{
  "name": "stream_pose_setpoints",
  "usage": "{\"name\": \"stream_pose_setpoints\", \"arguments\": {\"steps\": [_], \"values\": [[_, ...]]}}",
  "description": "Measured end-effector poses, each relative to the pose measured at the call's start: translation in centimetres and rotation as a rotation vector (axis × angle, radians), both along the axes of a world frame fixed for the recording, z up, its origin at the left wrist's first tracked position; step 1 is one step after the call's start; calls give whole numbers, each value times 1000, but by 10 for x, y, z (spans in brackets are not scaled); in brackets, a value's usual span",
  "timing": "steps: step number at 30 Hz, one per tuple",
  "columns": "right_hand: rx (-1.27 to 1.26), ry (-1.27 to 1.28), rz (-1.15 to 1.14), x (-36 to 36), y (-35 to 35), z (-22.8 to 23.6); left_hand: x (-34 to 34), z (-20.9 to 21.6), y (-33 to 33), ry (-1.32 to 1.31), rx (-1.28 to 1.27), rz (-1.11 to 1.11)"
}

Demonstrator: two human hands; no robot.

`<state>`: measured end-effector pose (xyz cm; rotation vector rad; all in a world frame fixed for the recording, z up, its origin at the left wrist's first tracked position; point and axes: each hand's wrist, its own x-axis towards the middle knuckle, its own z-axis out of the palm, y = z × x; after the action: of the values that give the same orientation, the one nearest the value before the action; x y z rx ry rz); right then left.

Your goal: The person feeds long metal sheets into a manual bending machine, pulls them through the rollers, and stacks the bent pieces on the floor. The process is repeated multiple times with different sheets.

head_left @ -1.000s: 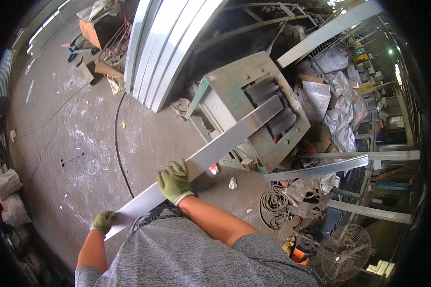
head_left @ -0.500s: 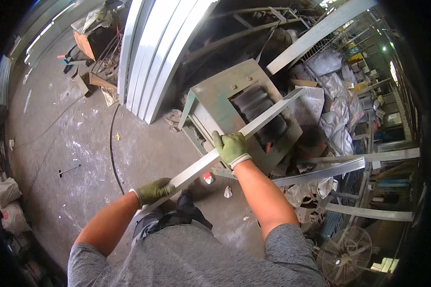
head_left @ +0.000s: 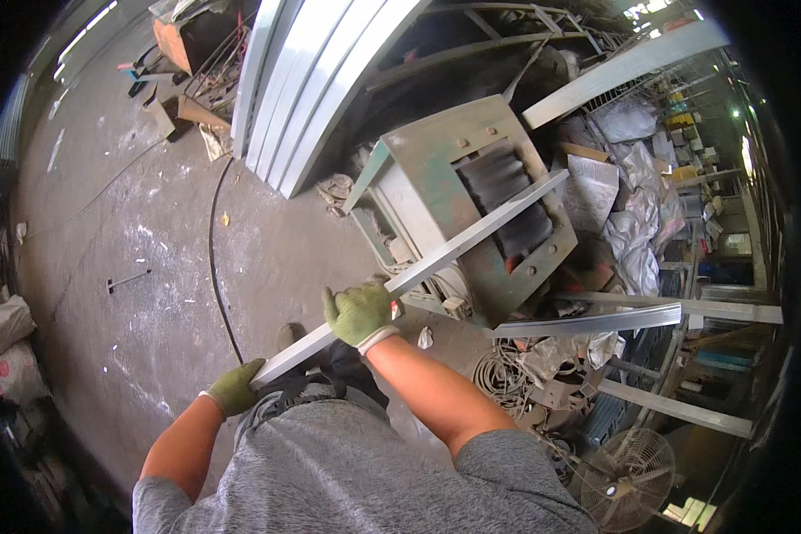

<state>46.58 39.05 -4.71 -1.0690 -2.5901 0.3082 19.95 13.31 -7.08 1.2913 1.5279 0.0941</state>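
Bar [head_left: 472, 233], long, narrow and pale metal, and it's in both hands here, slanting up from the person's waist toward the machine [head_left: 427, 151]! Down at the near end, the left hand [head_left: 233, 389] in its green glove is clasped on the tip. Further up the length, the right hand [head_left: 361, 313], gloved to match, has a firm grip around the bar, one finger or thumb sticking up on the near side; the rest of that hold is partly hidden. And look at the far end: it reaches right across the machine's bolted, worn greenish face, over the dark ridged part [head_left: 489, 178] in its opening. Whether the metal touches that ridged surface, I cannot tell from this angle.

Just beyond, a row of tall silvery profiles [head_left: 325, 80] stands to the left of the machine, bright in the light. On the right, a loose profile [head_left: 587, 322] lies just beside the machine's lower corner, with coiled cable [head_left: 498, 374] below it and a round wire-caged fan [head_left: 627, 481] lower still. Out on the dusty floor [head_left: 151, 209] to the left, a black cable [head_left: 215, 249] curves toward the left glove, and a small T-shaped tool [head_left: 129, 281] lies well apart.
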Motion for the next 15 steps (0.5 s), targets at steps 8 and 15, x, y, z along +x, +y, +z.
{"name": "stream_pose_setpoints", "arguments": {"steps": [8, 15], "values": [[-98, -21, 46, -54, -79, -6, -49, -7, -91, -27, 22, 79], [-235, 72, 222, -96, -137, -24, -98, -1, -158, 111, 40, 56]]}}
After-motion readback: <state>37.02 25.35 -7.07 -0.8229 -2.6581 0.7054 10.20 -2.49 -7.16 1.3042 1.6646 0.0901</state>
